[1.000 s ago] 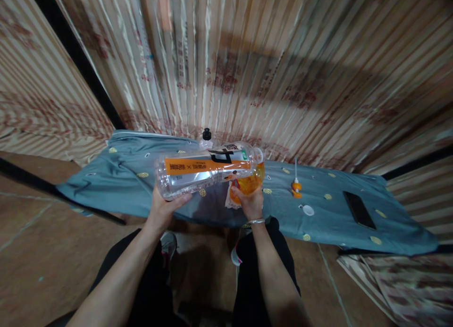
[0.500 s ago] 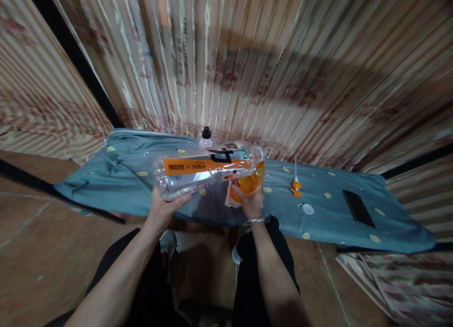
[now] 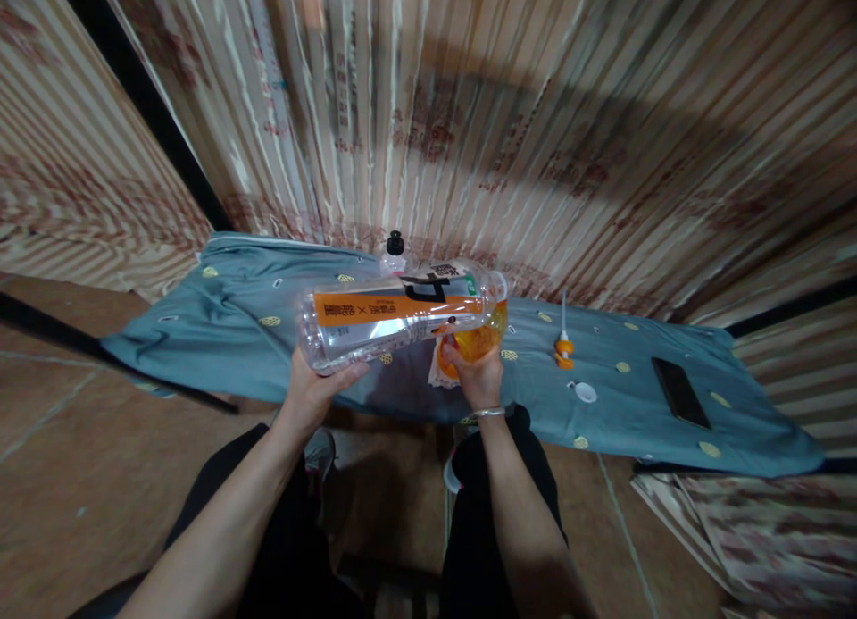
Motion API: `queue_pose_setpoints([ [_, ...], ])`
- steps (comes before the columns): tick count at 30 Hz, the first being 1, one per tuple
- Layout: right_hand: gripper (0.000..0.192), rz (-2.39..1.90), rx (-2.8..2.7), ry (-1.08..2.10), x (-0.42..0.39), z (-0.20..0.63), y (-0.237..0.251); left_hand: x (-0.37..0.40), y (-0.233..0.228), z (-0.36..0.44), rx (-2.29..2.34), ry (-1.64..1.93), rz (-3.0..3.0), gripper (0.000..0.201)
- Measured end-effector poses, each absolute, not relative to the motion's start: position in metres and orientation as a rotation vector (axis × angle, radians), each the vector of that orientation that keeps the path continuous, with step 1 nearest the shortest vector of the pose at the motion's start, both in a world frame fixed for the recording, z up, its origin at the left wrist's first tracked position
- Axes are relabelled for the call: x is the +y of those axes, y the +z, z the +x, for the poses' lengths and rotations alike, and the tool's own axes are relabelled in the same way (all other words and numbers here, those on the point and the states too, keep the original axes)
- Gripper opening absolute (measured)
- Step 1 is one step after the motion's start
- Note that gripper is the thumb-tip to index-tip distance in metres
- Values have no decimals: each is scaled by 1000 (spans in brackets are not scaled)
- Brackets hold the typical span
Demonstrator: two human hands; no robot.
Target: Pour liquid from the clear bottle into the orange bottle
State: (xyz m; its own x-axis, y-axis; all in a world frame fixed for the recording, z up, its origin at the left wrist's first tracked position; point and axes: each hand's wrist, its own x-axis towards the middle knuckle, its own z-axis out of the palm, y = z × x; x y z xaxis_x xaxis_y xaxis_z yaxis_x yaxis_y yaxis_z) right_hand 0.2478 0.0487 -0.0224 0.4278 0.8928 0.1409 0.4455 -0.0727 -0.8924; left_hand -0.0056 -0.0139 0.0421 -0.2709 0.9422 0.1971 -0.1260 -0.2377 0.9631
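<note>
Tilted nearly flat, a large clear drink bottle (image 3: 395, 311) with an orange and silver label rests in my left hand (image 3: 318, 391), which grips its base end. Its uncapped neck points right, over the top of a second bottle (image 3: 478, 338) with orange liquid inside. My right hand (image 3: 478, 378) is wrapped round that orange bottle, with a bracelet at the wrist. Whether the two mouths touch I cannot tell, as the clear bottle covers part of the other. A pale pink cloth or paper (image 3: 438, 369) shows beside the orange bottle.
A teal cloth (image 3: 268, 360) with pineapple prints covers the narrow table. Behind the bottles stands a black-capped bottle (image 3: 395, 248). To the right lie an orange pump top (image 3: 563, 351), a white cap (image 3: 586, 392) and a dark phone (image 3: 679, 391). Striped curtains (image 3: 469, 137) hang behind.
The view has shifted slightly. Both hands keep hold of their bottles in nearly the same pose, the clear bottle still tilted over the orange one.
</note>
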Motion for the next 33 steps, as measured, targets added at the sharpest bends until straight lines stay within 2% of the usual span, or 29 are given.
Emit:
queue_pose_setpoints([
  [7, 83, -1694, -1183, 580, 48, 247, -18, -15, 45, -5, 1144, 1628, 1110, 60],
  [13, 76, -1693, -1207, 524, 48, 250, -21, -14, 40, -6, 1130, 1623, 1130, 58],
  [23, 78, -1763, -1189, 546, 46, 246, -13, -12, 43, -4, 1134, 1643, 1078, 64],
  [33, 81, -1695, -1171, 547, 46, 245, -15, -12, 42, -4, 1104, 1649, 1119, 60],
])
